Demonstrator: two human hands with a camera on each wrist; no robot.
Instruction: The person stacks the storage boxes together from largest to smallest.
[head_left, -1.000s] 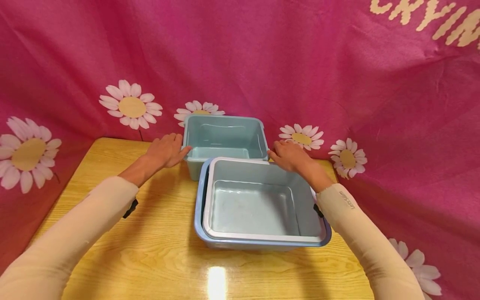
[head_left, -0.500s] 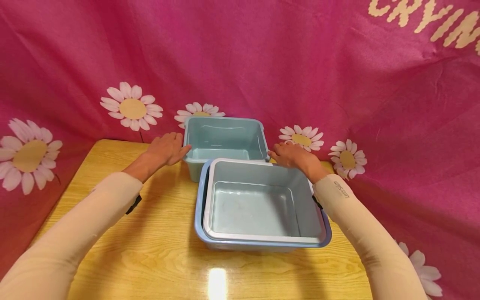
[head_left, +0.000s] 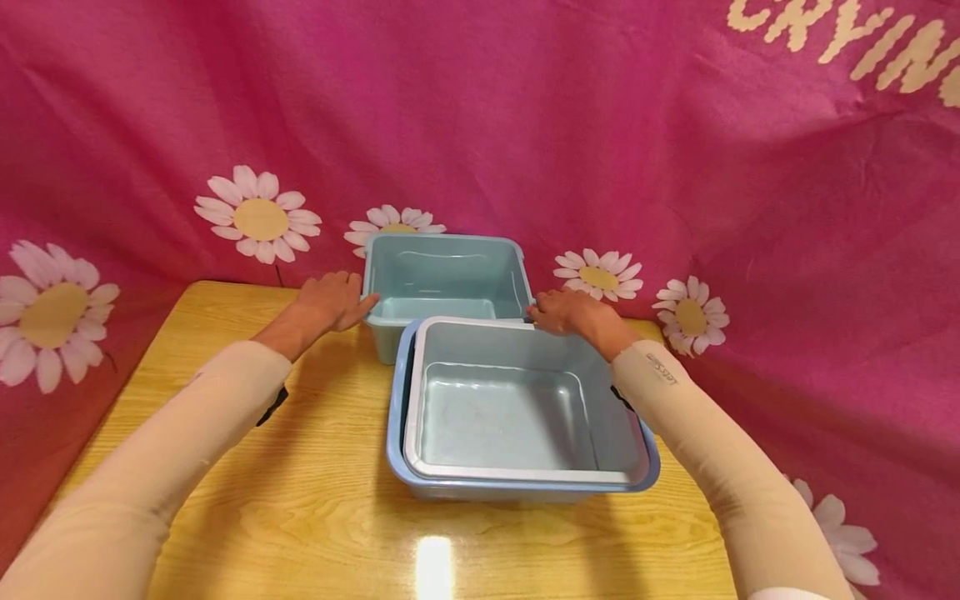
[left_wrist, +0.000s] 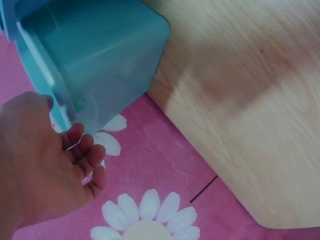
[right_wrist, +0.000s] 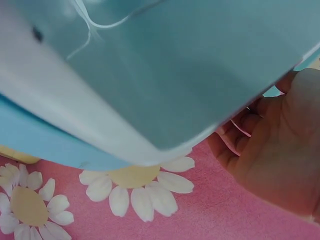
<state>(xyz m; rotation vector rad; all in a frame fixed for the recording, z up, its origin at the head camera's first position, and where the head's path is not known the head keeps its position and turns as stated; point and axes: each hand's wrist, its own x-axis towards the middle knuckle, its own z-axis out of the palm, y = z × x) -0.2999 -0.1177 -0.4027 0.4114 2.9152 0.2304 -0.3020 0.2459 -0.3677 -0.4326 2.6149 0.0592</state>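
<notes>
In the head view a teal plastic bin [head_left: 450, 271] stands at the back of the table against the cloth. My left hand [head_left: 330, 302] holds its left rim, thumb over the edge; the left wrist view shows the fingers [left_wrist: 89, 155] curled beside the bin's wall [left_wrist: 115, 65]. My right hand [head_left: 568, 312] grips the teal bin's right rim; in the right wrist view its fingers are partly hidden behind a grey bin [right_wrist: 175, 80]. This grey bin [head_left: 510, 417] is nested in a blue bin [head_left: 397, 417], in front of the teal one and overlapping its front right corner.
The wooden table [head_left: 300, 500] carries the bins. A pink cloth [head_left: 480, 125] with printed daisies hangs close behind and beside it. The nested bins lie under my right forearm [head_left: 712, 450].
My right hand has shifted slightly left, and its fingers have closed in on the teal bin's rim. Both forearms have moved slightly inward. The bins stay in place.
</notes>
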